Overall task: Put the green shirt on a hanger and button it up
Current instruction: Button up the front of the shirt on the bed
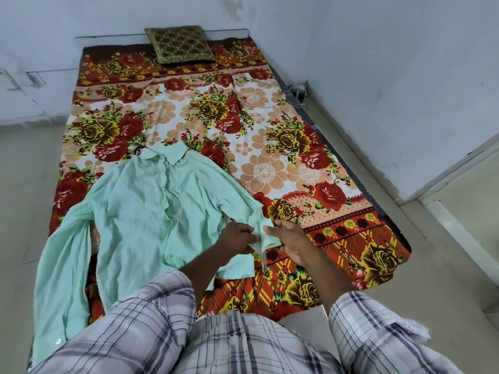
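The pale green shirt [140,211] lies front up on the flowered mattress [270,163], collar toward the far end. A dark hanger hook [138,151] pokes out beside the collar; the rest of the hanger is hidden inside the shirt. The front placket looks closed down the chest. The shirt's left-side sleeve trails off the mattress edge toward me. My left hand [237,236] and my right hand [290,240] both pinch the cuff [263,234] of the other sleeve, lifted slightly above the mattress, fingers curled on the fabric.
A dark patterned cushion [180,44] sits at the far end of the mattress. A thin cord [259,103] runs across the sheet toward a plug by the right wall. Tiled floor surrounds the mattress; a wall and a door frame stand at right.
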